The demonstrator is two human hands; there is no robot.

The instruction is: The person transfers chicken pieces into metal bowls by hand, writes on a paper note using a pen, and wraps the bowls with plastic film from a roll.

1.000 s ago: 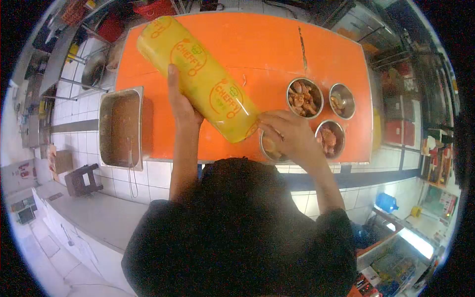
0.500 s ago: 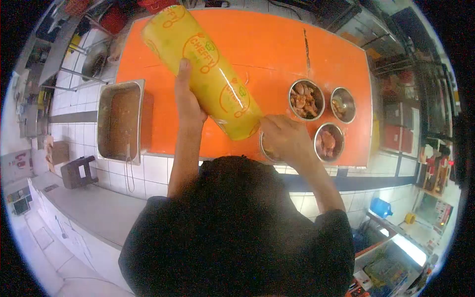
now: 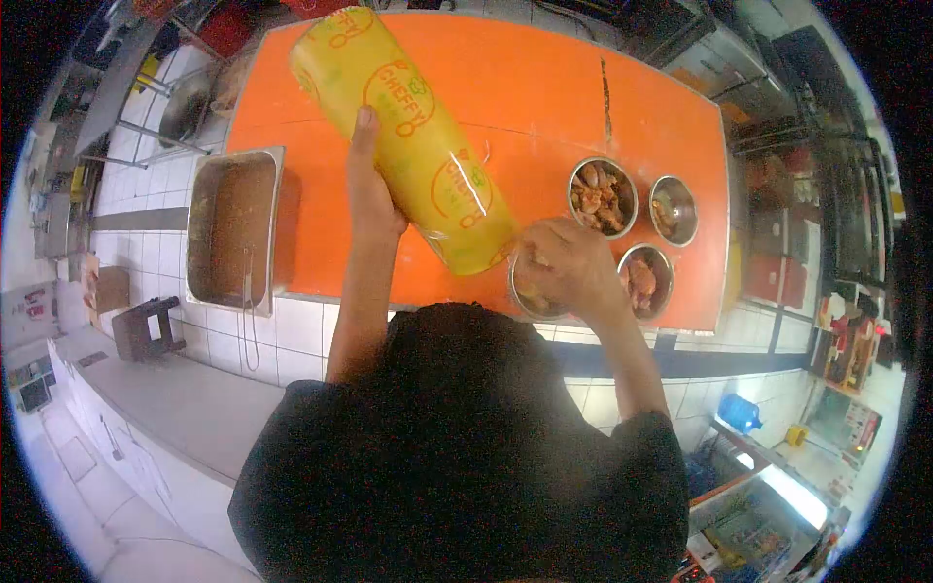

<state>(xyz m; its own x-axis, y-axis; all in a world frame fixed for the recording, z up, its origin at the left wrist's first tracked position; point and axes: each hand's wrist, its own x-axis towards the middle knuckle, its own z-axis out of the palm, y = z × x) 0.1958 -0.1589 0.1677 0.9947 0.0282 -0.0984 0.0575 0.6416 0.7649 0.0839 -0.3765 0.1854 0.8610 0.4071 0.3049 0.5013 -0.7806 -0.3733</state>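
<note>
A large yellow cling film roll, printed with CHEFFY in red, is held slanted above the orange table. My left hand is closed around its left side, with the thumb lying on the face of the roll. At the roll's lower right end, my right hand has its fingers bunched in a pinch on the clear plastic there. Exactly how much plastic sits between the fingers is hidden. Partly covered by that hand is a steel bowl.
More steel bowls stand on the orange table: one with meat pieces, one with pinkish meat, and a smaller bowl. A deep steel pan with brownish contents and a wire-handled tool is at the left edge.
My right hand has shifted slightly right and down, away from the roll's end, and its fingers are more curled. My left hand keeps its hold on the roll.
</note>
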